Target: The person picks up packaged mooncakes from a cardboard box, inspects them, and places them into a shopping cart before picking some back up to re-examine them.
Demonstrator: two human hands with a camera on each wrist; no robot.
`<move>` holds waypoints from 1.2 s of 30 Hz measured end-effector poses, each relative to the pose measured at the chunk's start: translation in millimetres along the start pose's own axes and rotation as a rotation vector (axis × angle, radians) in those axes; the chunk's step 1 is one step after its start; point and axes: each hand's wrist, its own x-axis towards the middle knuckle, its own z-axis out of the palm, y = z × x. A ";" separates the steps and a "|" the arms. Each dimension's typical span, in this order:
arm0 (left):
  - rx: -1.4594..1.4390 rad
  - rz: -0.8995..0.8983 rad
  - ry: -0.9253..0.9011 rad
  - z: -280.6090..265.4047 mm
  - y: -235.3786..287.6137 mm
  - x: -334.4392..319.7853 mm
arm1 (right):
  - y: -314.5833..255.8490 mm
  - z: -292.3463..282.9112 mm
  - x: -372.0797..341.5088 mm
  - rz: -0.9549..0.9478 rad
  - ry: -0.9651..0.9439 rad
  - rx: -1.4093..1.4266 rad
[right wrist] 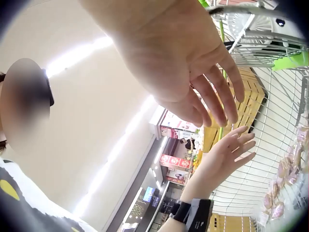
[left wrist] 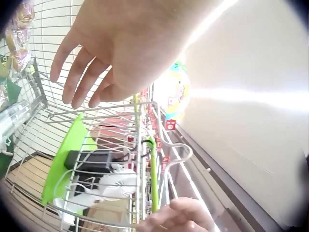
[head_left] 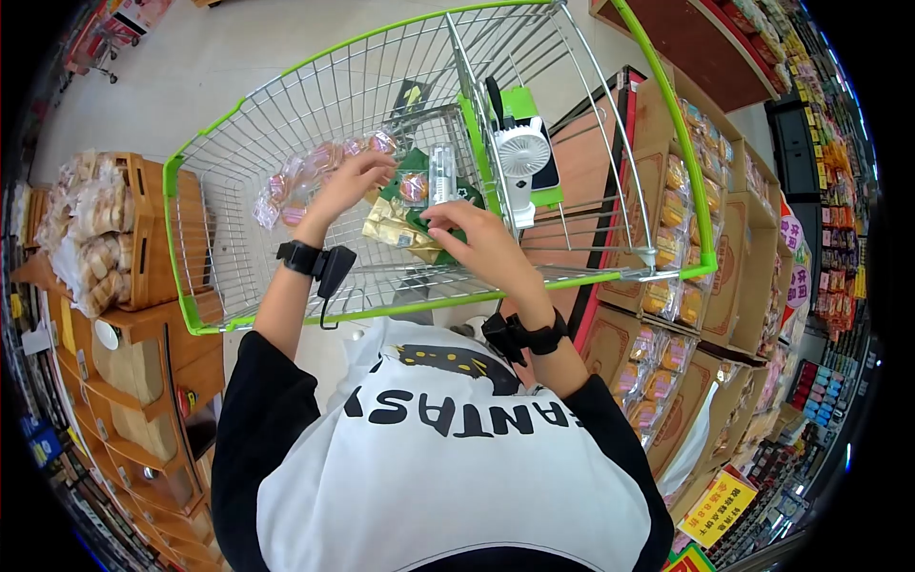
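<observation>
"Store shelves [head_left: 839, 219] crowd the right edge, and a wooden stand [head_left: 152, 229] of bagged bread [head_left: 95, 219] is at the left. Where are the goods in hand?"

"Between them, in the shopping cart [head_left: 315, 62]. Its main basket has wrapped buns [head_left: 331, 155], a gold packet [head_left: 389, 227], a green packet [head_left: 416, 160] and a clear tube [head_left: 442, 172], all under or near the person's arms."

"Is either grip holding anything?"

"No. Left grip [head_left: 355, 178] hangs over the basket, fingers loose and apart; right grip [head_left: 477, 238] is relaxed too, its fingers slightly bent around nothing. Whether its fingertips brush the tube, I can't tell."

"Why does the white fan [head_left: 523, 153] have its own spot?"

"It stands in the narrow section across the divider [head_left: 472, 124], by a green panel [head_left: 519, 103]. My guess is that this keeps it from toppling and stops anything hard from knocking the food."

"And the buns?"

"Most lie in a loose row beyond the left grip; one single bun [head_left: 414, 187] sits against the green packet, beside the tube. Probably they're spread out because stacked weight would squash them."
</observation>
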 end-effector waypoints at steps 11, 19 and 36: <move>-0.097 -0.508 -0.039 13.3 -159.0 77.4 | 49.4 38.9 52.2 0.096 -0.025 0.050; -0.020 -0.518 0.073 45.8 -262.7 114.2 | 75.5 50.7 72.4 0.277 -0.044 0.108; 0.134 -0.465 0.206 127.0 -368.3 141.4 | 100.3 56.0 76.9 0.392 0.041 0.155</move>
